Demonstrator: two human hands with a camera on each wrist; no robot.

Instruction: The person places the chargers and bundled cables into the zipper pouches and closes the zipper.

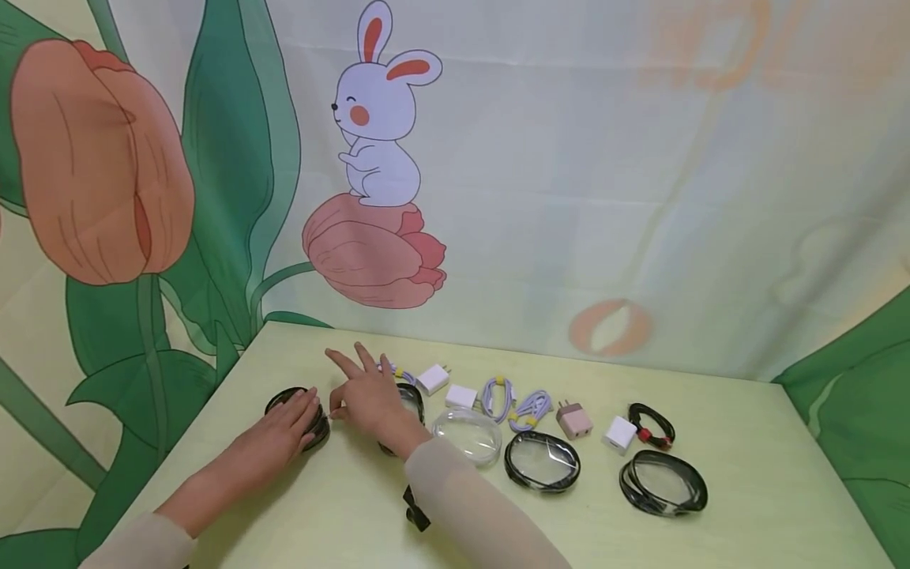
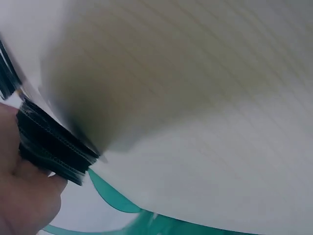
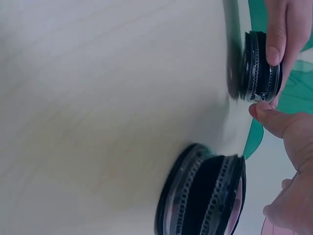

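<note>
At the left end of the table, my left hand (image 1: 280,433) grips a small black oval zip case (image 1: 321,436), its fingers laid over the top. Two rows of zipper teeth run round the side of this case (image 3: 261,63) in the right wrist view. My right hand (image 1: 373,403) reaches across to it, and its thumb and finger pinch the zipper pull (image 3: 261,99) at the case's near end. The other fingers of that hand are spread and raised. Another black zip case (image 3: 200,196) with a clear top stands below the right hand, partly hidden by it in the head view.
To the right lie a white-rimmed clear case (image 1: 467,436) and two black-rimmed clear cases (image 1: 543,484) (image 1: 700,494). Behind them are white chargers (image 1: 432,379), a pink charger (image 1: 573,420), coiled purple cables (image 1: 498,399) and a black cable (image 1: 661,423) with a red tie. A printed curtain (image 1: 526,197) hangs behind.
</note>
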